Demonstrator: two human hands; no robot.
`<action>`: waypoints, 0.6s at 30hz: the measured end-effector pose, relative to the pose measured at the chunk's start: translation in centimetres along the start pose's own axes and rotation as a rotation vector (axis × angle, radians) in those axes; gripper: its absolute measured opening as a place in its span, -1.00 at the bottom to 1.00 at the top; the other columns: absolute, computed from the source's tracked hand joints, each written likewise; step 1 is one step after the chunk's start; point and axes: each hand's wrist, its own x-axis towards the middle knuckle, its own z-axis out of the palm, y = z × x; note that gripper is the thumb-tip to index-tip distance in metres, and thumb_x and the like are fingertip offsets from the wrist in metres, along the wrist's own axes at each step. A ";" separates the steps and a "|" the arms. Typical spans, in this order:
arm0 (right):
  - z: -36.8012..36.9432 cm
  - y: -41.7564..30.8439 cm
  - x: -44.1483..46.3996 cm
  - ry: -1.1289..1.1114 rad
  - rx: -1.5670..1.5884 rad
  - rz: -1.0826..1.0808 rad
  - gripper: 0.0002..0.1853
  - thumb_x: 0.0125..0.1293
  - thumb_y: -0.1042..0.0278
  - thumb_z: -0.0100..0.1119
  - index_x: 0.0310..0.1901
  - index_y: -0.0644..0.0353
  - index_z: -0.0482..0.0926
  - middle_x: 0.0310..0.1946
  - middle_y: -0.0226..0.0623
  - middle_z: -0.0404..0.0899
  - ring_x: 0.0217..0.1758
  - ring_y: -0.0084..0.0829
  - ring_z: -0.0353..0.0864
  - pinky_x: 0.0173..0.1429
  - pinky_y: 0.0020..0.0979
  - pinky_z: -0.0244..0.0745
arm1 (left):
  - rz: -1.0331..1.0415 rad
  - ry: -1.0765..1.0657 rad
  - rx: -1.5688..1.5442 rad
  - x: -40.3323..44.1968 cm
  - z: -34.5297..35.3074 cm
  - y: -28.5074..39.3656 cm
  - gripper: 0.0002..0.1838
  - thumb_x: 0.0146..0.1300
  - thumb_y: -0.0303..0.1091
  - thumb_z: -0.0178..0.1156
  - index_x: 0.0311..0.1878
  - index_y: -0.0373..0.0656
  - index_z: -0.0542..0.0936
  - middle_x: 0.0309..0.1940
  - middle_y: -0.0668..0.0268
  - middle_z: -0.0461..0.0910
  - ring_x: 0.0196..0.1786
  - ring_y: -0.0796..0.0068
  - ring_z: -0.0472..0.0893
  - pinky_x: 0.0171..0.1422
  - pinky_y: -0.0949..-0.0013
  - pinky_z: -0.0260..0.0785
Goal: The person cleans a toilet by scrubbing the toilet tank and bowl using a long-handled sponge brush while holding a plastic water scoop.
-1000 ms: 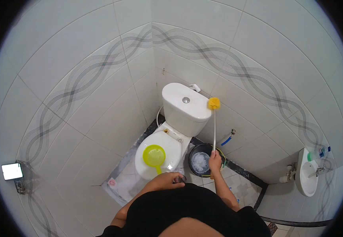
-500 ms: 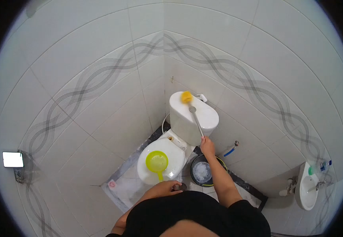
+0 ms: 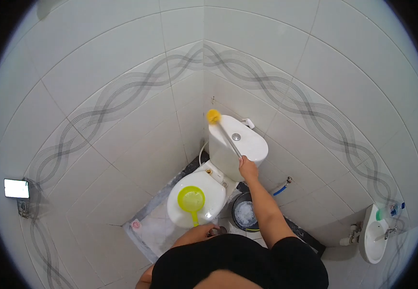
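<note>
My right hand (image 3: 248, 168) is wrapped round the handle of a brush with a yellow head (image 3: 213, 116). The brush head is at the left end of the toilet tank lid (image 3: 254, 144), and its handle slants across the lid. My left hand (image 3: 204, 232) is low in the view, near the handle end of a lime-green dipper (image 3: 191, 199); its fingers are partly hidden, and whether it touches the dipper cannot be made out. The dipper rests on the closed toilet seat lid (image 3: 177, 214). To the right, a black bucket (image 3: 235, 212) holds foamy water.
A small white sink (image 3: 373, 248) is on the right wall, with a bottle (image 3: 395, 210) by its tap. A blue-ended wall tap (image 3: 281, 189) sits above the bucket. A round pink-and-white drain (image 3: 135, 224) lies on the left floor. A lit screen (image 3: 16, 188) is at the left wall.
My right hand has swung the brush leftward across the tank lid, from its right end to its left end. The camera view has shifted a little. The dipper stays on the seat lid.
</note>
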 end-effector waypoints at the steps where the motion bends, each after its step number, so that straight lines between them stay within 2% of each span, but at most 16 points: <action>1: 1.4 1.1 0.2 -0.002 -0.006 0.008 -0.69 0.29 0.08 -0.22 -0.17 0.10 0.43 -0.38 0.03 0.54 -0.24 0.05 0.52 -0.19 0.01 0.39 | -0.035 -0.003 0.028 0.1 -0.1 0.6 -0.58 0.15 -0.16 0.12 0.03 -0.18 0.42 -0.32 0.10 0.57 -0.23 0.23 0.56 -0.15 0.32 0.37; 3: 6.3 4.6 0.6 0.193 0.201 0.025 -0.68 0.29 0.04 -0.22 -0.17 0.07 0.44 -0.38 0.02 0.54 -0.26 0.06 0.52 -0.20 0.01 0.39 | -0.071 -0.016 0.054 0.3 0.2 0.5 -0.58 0.16 -0.14 0.12 0.02 -0.19 0.43 -0.32 0.10 0.57 -0.24 0.22 0.56 -0.15 0.32 0.37; 4: 5.4 4.7 -1.1 0.193 0.199 0.034 -0.68 0.29 0.04 -0.22 -0.17 0.07 0.44 -0.38 0.02 0.54 -0.26 0.06 0.52 -0.20 0.01 0.39 | -0.047 -0.019 0.057 0.8 0.3 0.0 -0.57 0.16 -0.10 0.11 0.00 -0.19 0.44 -0.32 0.09 0.56 -0.24 0.21 0.56 -0.16 0.31 0.38; 6: 2.1 4.9 -5.5 0.010 -0.006 0.036 -0.68 0.29 0.04 -0.21 -0.15 0.05 0.45 -0.36 0.04 0.53 -0.28 0.09 0.51 -0.23 0.02 0.38 | -0.025 -0.032 0.059 0.9 0.4 -0.1 -0.56 0.17 -0.06 0.11 -0.01 -0.19 0.45 -0.33 0.09 0.56 -0.25 0.20 0.56 -0.17 0.31 0.38; 8: -0.7 5.1 -9.5 0.041 0.016 0.074 -0.67 0.29 0.03 -0.20 -0.13 0.04 0.46 -0.38 0.04 0.53 -0.29 0.10 0.51 -0.24 0.02 0.38 | -0.036 -0.020 0.097 0.7 -0.1 1.2 -0.53 0.16 0.01 0.09 -0.03 -0.19 0.46 -0.34 0.09 0.56 -0.25 0.17 0.56 -0.18 0.30 0.38; 10: 1.4 8.5 -11.6 0.232 0.207 0.086 -0.66 0.28 0.02 -0.19 -0.08 0.00 0.46 -0.41 0.05 0.54 -0.30 0.08 0.52 -0.24 0.01 0.40 | -0.021 -0.026 0.143 0.8 -0.1 1.6 -0.52 0.16 0.02 0.09 -0.04 -0.19 0.46 -0.34 0.09 0.56 -0.26 0.16 0.55 -0.18 0.29 0.38; 13: 3.3 9.6 -15.7 0.294 0.259 0.180 -0.66 0.28 0.03 -0.17 -0.05 -0.01 0.46 -0.44 0.05 0.53 -0.33 0.09 0.52 -0.26 0.00 0.41 | 0.007 -0.032 0.189 1.1 0.0 2.2 -0.52 0.15 0.03 0.09 -0.06 -0.18 0.46 -0.33 0.08 0.56 -0.26 0.14 0.56 -0.17 0.27 0.38; 14: 2.9 10.0 -16.3 0.296 0.258 0.187 -0.66 0.28 0.03 -0.17 -0.05 -0.01 0.46 -0.44 0.05 0.53 -0.33 0.09 0.52 -0.26 0.00 0.41 | 0.017 -0.030 0.186 1.2 0.0 2.3 -0.53 0.15 0.04 0.09 -0.06 -0.18 0.46 -0.32 0.08 0.56 -0.26 0.14 0.56 -0.17 0.26 0.38; 16: 0.1 9.1 -18.3 0.060 0.041 0.256 -0.69 0.28 0.09 -0.16 -0.07 0.02 0.46 -0.40 0.07 0.52 -0.31 0.13 0.50 -0.26 -0.01 0.39 | 0.024 -0.060 0.211 1.5 -0.2 2.5 -0.53 0.15 0.04 0.09 -0.06 -0.17 0.46 -0.31 0.08 0.57 -0.25 0.14 0.56 -0.17 0.26 0.39; 18: 0.0 9.1 -18.1 0.070 0.044 0.271 -0.70 0.29 0.10 -0.17 -0.11 0.05 0.47 -0.40 0.06 0.53 -0.32 0.14 0.50 -0.27 -0.01 0.39 | 0.035 -0.086 0.233 1.7 0.1 2.3 -0.53 0.15 0.04 0.10 -0.07 -0.17 0.47 -0.30 0.09 0.57 -0.24 0.14 0.57 -0.16 0.25 0.39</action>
